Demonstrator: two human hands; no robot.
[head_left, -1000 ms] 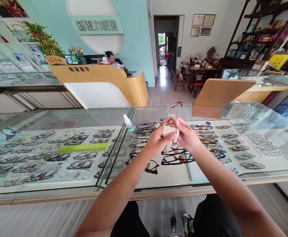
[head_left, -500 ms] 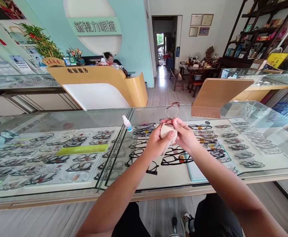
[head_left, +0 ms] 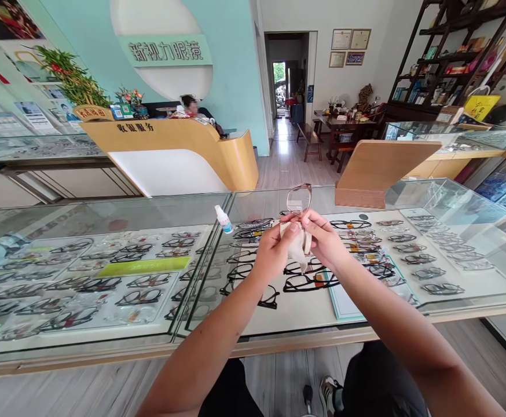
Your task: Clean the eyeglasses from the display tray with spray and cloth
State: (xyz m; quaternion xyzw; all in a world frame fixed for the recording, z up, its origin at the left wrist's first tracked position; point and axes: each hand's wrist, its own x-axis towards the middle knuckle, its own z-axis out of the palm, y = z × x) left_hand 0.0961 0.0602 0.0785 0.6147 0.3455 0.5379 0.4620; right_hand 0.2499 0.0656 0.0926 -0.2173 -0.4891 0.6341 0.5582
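Observation:
Both hands meet above a glass display counter (head_left: 105, 208). My left hand (head_left: 274, 249) is closed on a beige cleaning cloth (head_left: 299, 246) that hangs down between the hands. My right hand (head_left: 325, 240) pinches a pair of brown-rimmed glasses (head_left: 299, 198), one lens sticking up above the fingers and the other hidden in the cloth. A small white dropper bottle with a blue label (head_left: 223, 220) stands on the glass just left of my hands.
Under the glass lie several rows of spectacle frames (head_left: 140, 284). A slanted wooden stand (head_left: 378, 168) sits on the counter at the right. A person sits behind a curved yellow reception desk (head_left: 179, 145) at the back. Shelves and a table stand far right.
The cloth has shifted from covering the lower lens as a flat pad to hanging loosely between the hands. Hands and glasses stay at nearly the same spot over the counter.

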